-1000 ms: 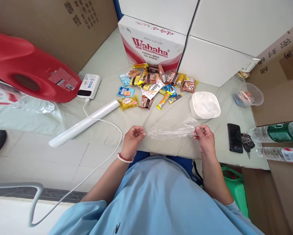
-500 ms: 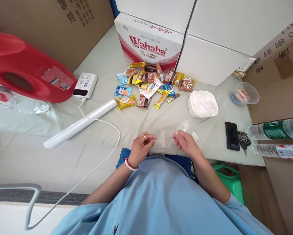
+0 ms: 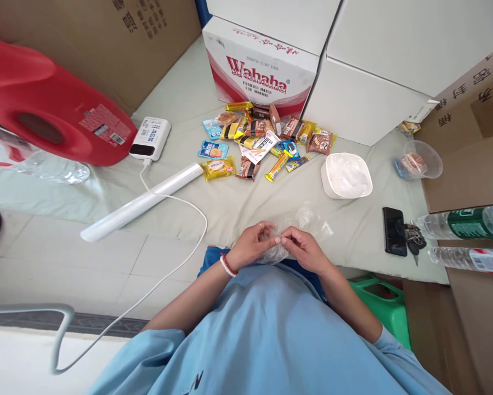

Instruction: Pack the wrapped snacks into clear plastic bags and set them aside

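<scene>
A thin clear plastic bag [image 3: 274, 254] lies crumpled at the near edge of the cloth-covered surface, under and between my hands. My left hand [image 3: 253, 244], with a ring and a beaded bracelet, is closed on the bag, thumb pinching toward the right. Close against it, my right hand [image 3: 304, 248] pinches the film with thumb and forefinger, so the fingertips of both hands nearly meet. Further off lies a heap of wrapped snacks [image 3: 256, 142]. To its right stands a white tub [image 3: 346, 176] holding something whitish in clear plastic.
On the left are a plastic film roll [image 3: 143, 203], a white device [image 3: 151, 138] with a cable, and a red jug [image 3: 57, 104]. A phone [image 3: 394, 231], keys [image 3: 414, 239] and bottles [image 3: 468, 224] lie right. A Wahaba-style carton [image 3: 262, 71] stands behind, a green stool [image 3: 381, 307] below.
My hands have come together: the right moved left and the left moved slightly right, fingertips meeting over the clear bag. The whole view has shifted slightly.
</scene>
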Action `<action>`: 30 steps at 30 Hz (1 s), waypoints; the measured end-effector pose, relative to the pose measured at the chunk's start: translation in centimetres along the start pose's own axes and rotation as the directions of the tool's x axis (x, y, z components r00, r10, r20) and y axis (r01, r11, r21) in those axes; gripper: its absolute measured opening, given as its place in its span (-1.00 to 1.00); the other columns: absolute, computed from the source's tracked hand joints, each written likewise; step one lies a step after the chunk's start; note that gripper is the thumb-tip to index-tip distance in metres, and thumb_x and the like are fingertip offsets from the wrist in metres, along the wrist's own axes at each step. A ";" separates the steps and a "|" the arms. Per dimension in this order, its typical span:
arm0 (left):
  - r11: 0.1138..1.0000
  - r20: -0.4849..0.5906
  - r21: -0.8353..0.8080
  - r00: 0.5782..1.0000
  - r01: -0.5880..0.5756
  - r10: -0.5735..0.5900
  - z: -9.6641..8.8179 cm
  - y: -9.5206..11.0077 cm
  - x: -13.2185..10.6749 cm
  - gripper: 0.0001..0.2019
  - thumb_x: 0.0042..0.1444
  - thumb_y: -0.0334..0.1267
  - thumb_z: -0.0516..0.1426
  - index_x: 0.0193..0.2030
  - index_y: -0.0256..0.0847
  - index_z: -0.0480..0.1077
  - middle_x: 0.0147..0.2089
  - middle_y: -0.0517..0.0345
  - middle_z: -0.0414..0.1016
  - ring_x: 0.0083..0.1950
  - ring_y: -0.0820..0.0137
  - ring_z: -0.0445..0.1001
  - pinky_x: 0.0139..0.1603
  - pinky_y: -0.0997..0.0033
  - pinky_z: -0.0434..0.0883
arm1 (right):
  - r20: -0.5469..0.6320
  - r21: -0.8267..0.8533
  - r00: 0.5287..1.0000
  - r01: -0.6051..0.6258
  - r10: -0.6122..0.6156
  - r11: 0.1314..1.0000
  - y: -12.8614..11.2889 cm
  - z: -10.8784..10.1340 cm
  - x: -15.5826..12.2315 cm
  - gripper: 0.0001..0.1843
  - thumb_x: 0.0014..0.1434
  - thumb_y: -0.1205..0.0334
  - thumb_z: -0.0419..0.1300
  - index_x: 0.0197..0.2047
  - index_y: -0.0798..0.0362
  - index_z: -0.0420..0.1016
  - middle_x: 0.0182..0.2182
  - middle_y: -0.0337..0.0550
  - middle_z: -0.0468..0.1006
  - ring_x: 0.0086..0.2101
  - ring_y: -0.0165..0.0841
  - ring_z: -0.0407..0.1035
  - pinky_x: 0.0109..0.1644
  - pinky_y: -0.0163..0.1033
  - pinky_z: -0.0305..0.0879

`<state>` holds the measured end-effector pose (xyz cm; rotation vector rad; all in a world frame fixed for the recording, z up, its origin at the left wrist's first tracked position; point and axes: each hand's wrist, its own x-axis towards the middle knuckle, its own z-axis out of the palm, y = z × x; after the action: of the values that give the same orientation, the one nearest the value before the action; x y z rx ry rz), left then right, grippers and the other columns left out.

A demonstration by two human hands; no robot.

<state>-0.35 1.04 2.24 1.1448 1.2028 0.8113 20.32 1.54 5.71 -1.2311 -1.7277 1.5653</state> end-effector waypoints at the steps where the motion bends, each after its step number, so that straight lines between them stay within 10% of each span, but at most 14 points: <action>1: 0.998 0.056 -0.053 0.998 0.033 -0.030 0.0 0.2 0.5 -0.55 0.02 0.16 0.34 -0.26 -0.23 0.52 -0.41 0.22 0.40 -0.46 0.49 0.22 -0.44 0.44 0.22 | -0.040 -0.045 0.999 0.026 -0.028 0.999 0.0 -0.3 -0.1 -0.68 0.39 -0.08 0.12 -0.26 -0.01 0.40 -0.47 -0.31 0.32 -0.46 -0.42 0.16 -0.36 -0.31 0.12; 8: 0.965 -0.433 -0.252 0.901 -0.074 -0.044 -2.0 0.1 2.4 -0.61 0.05 0.11 0.31 -0.42 -0.17 0.37 -0.51 0.33 0.25 -0.46 0.51 0.12 -0.38 0.45 0.14 | -0.467 -0.156 0.882 -0.011 -0.064 0.988 2.1 -2.5 -2.2 -0.73 0.41 -0.05 0.10 -0.20 -0.04 0.39 -0.47 -0.30 0.33 -0.45 -0.38 0.18 -0.34 -0.27 0.16; 12: 0.990 -0.617 -0.123 0.786 -0.069 -0.022 -3.3 -1.1 1.3 -0.66 0.17 0.08 0.21 -0.40 -0.15 0.34 -0.50 0.34 0.20 -0.46 0.48 0.11 -0.39 0.44 0.14 | -0.237 -0.247 0.966 -0.163 0.104 0.955 3.5 -4.4 -4.6 -0.63 0.37 -0.12 0.10 -0.30 -0.02 0.41 -0.50 -0.28 0.36 -0.46 -0.37 0.22 -0.34 -0.26 0.21; 15: 0.998 -0.670 0.057 0.742 0.029 0.017 -3.4 -2.0 0.1 -0.69 0.20 0.03 0.17 -0.40 -0.16 0.37 -0.48 0.31 0.24 -0.42 0.46 0.17 -0.35 0.44 0.19 | -0.128 -0.224 0.962 -0.264 0.241 0.938 3.7 -5.9 -5.1 -0.57 0.35 -0.20 0.09 -0.18 0.00 0.48 -0.39 -0.19 0.51 -0.37 -0.32 0.37 -0.27 -0.22 0.33; 20: 0.955 -0.664 0.296 0.724 0.025 0.187 -2.4 -2.6 -0.5 -0.71 0.20 -0.01 0.17 -0.42 -0.16 0.38 -0.27 0.18 0.38 -0.31 0.42 0.31 -0.23 0.39 0.30 | -0.413 -0.124 0.897 -0.229 0.160 0.966 4.1 -6.0 -0.4 -0.13 0.12 -0.20 0.33 0.37 -0.02 0.21 0.13 0.06 0.52 0.06 -0.16 0.43 0.06 -0.05 0.43; 24: 0.964 -0.656 0.259 0.745 0.067 0.124 -3.5 -2.9 -0.4 -0.66 0.25 0.02 0.11 -0.43 -0.15 0.37 -0.32 0.18 0.37 -0.29 0.38 0.36 -0.18 0.34 0.35 | -0.529 -0.117 0.836 -0.238 0.142 0.964 5.4 -4.9 5.1 -0.17 0.07 0.00 0.31 0.35 0.10 0.23 -0.16 -0.06 0.61 -0.21 -0.23 0.48 0.00 -0.04 0.43; 27: 0.929 -0.762 0.317 0.634 0.191 0.130 -5.6 -2.9 -1.1 -0.76 0.10 -0.03 0.23 -0.29 -0.17 0.41 -0.25 0.14 0.39 -0.26 0.32 0.39 -0.11 0.24 0.41 | -0.574 -0.129 0.815 -0.183 0.077 0.975 6.2 -5.1 6.9 -0.44 0.12 0.12 0.19 0.18 0.11 0.38 -0.32 -0.18 0.58 -0.33 -0.27 0.45 -0.06 -0.09 0.43; 30: 0.764 -0.722 0.613 0.534 0.202 0.439 -6.6 -2.0 -1.9 -0.68 0.00 -0.18 0.28 -0.10 -0.23 0.45 -0.05 -0.06 0.43 0.01 0.13 0.42 0.09 0.03 0.40 | -0.578 -0.194 0.816 -0.169 0.026 0.966 6.3 -5.9 6.8 -0.53 0.15 0.16 0.16 0.12 0.10 0.43 -0.33 -0.18 0.57 -0.34 -0.27 0.44 -0.09 -0.10 0.44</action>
<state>-7.32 0.22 1.09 1.4429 2.4057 1.1853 23.92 9.90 -0.39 -1.7205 -1.4817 0.8983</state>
